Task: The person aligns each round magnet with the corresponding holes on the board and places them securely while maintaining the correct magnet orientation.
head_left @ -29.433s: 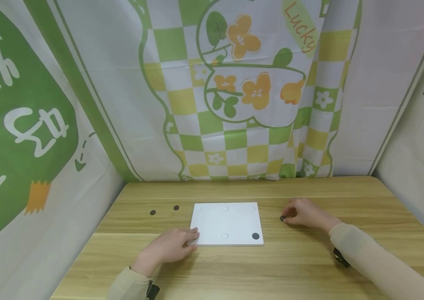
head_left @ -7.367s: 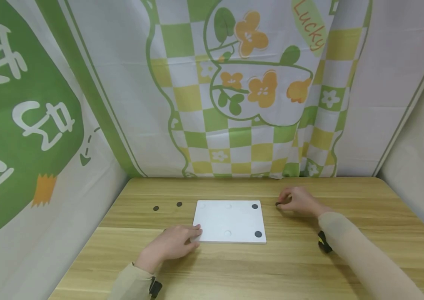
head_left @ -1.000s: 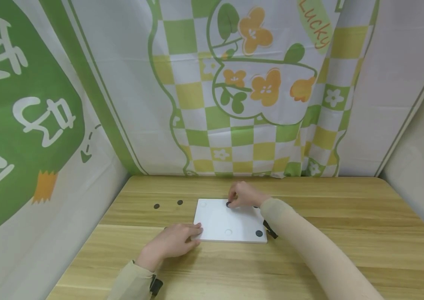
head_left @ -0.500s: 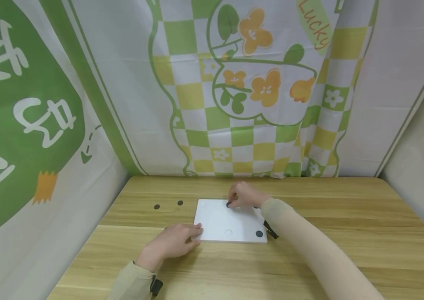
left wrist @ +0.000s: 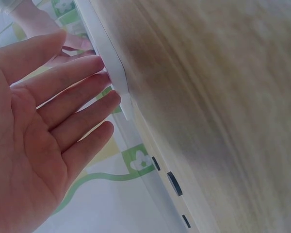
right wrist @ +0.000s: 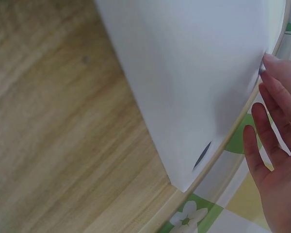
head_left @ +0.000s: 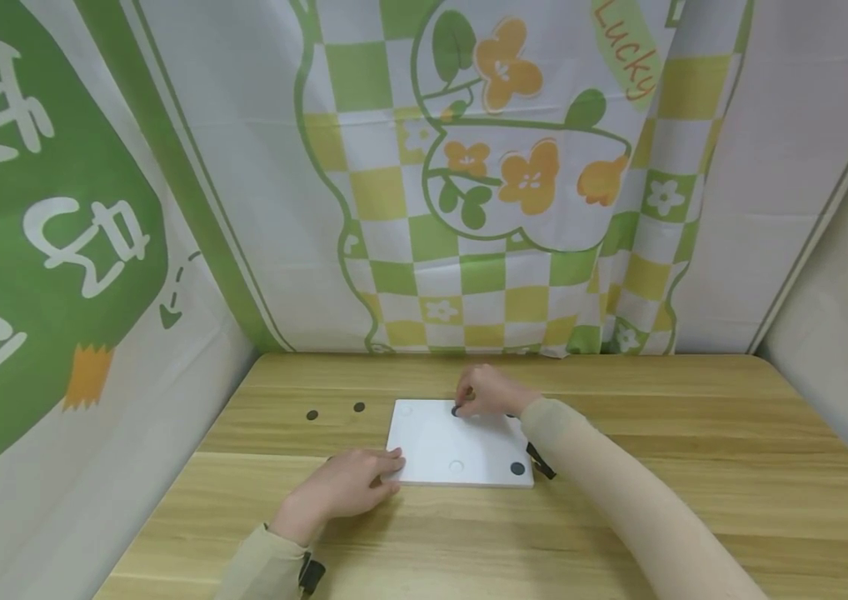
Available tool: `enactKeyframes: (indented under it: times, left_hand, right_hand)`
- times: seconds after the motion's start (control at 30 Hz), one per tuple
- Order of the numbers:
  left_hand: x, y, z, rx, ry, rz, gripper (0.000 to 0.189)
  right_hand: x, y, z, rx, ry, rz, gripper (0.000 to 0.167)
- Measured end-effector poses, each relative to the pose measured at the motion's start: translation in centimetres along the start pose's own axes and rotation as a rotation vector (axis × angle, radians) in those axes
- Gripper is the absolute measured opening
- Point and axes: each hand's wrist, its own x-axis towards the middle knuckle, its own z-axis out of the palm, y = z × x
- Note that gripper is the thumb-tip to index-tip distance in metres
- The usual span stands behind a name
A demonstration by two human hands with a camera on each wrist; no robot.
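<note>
A white rectangular board (head_left: 431, 442) with shallow round recesses lies on the table. My right hand (head_left: 490, 390) pinches a small black disc (head_left: 456, 411) between thumb and index finger, at the recess in the middle of the board's far edge. Whether the disc sits fully in it is hidden. My left hand (head_left: 345, 483) rests on the near left corner of the board, its fingers extended in the left wrist view. One black disc (head_left: 517, 468) fills the near right recess. Another disc (head_left: 511, 414) at the far right is partly covered by the right arm. Two recesses on the board show white.
Left of the board lie two loose black discs, one farther left (head_left: 312, 415) and one nearer the board (head_left: 359, 407). A third disc (left wrist: 174, 184) shows in the left wrist view, mostly hidden behind the left hand from above. Printed curtains (head_left: 469, 317) enclose the wooden table (head_left: 469, 550).
Since the oldest frame a disc has come into the far right recess. The right hand has since brought another from right of the board to the far middle. The last second shows almost no motion.
</note>
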Motion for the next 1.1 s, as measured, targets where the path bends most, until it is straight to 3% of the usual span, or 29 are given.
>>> enactKeyframes:
  times: [0.6,0.83,1.1]
  left_hand:
    - [0.0,0.1,-0.1,0.003,0.001,-0.001,0.04]
    - [0.1,0.3,-0.2,-0.009,-0.002,0.002,0.04]
    - [0.1,0.2,-0.1,-0.003,0.003,0.006,0.039]
  right_hand:
    - [-0.2,0.4,0.0,-0.002,0.006,-0.06,0.006]
    - [-0.8,0.1,-0.4,0.005,-0.015,-0.063,0.008]
    - [-1.6,0.0,-0.4,0.014,0.015,-0.119,0.01]
